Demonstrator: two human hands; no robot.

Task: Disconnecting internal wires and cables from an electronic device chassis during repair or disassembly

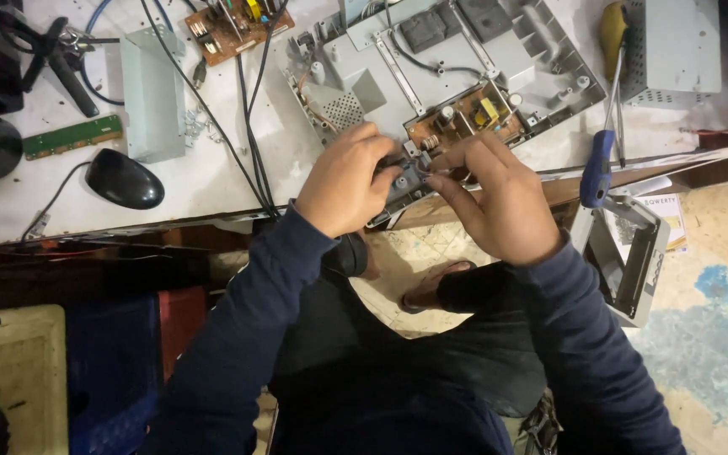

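A grey plastic and metal chassis (pixel 431 63) lies on the white workbench (pixel 212 181), with a brown circuit board (pixel 465 114) mounted near its front edge. My left hand (pixel 347 181) grips the chassis's near corner, fingers curled around a small grey part (pixel 404 164). My right hand (pixel 499 198) is beside it, thumb and forefinger pinching at the same small part just below the circuit board. Both hands hide most of that part.
A blue-handled screwdriver (pixel 597 168) lies at the bench edge on the right, a yellow-handled one (pixel 612 34) behind it. A black mouse (pixel 124 179), green board (pixel 72 136), grey metal bracket (pixel 152 93), second brown board (pixel 233 29) and black cables (pixel 250 126) sit left. A grey box (pixel 629 253) stands on the floor.
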